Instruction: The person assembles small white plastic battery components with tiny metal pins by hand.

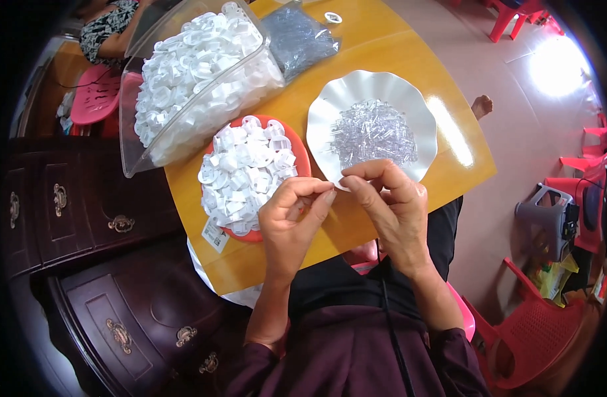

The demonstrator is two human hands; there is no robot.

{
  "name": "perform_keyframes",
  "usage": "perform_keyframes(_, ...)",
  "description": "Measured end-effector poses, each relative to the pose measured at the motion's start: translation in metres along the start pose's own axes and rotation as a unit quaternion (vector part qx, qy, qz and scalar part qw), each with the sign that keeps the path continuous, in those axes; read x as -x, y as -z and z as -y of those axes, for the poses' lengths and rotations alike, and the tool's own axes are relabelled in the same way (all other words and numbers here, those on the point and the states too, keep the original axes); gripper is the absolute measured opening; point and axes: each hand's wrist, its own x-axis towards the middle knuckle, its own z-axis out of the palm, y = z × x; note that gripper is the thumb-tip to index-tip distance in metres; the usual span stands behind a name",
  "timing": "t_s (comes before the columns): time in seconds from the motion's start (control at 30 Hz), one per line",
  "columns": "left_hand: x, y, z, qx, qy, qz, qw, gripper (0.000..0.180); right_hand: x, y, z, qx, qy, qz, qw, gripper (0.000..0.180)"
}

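My left hand (291, 221) and my right hand (397, 215) meet over the table's near side, each with thumb and forefinger pinched. Whatever lies between the fingertips is too small to make out; a whitish bit shows there against the plate's rim. Just beyond my right hand stands a white scalloped plate (322, 109) with a heap of thin clear plastic pins (376, 132) on it. Left of my left hand, an orange-red dish (302, 155) is piled with small white plastic ring-like pieces (240, 175).
A large clear bin (134, 149) full of similar white pieces takes up the table's far left. Next to it lie a grey plastic bag (300, 43) and a small white ring (332, 18). Dark drawers (111, 205) stand at the left, red chairs (538, 331) at the right. Another person's arm (121, 40) shows at the far left.
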Motion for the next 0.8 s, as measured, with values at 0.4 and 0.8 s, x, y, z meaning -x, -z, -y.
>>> perform_keyframes(0.4,0.001,0.011,-0.004,0.224,0.121,0.007,0.967,0.02,0.01,-0.004,-0.002,-0.014,-0.045,0.038,0.998,0.008)
perform_keyframes(0.8,0.014,0.015,-0.003,0.266,0.085,0.049,0.959,0.01,0.02,-0.009,-0.001,-0.119,-0.077,0.079,0.987,0.011)
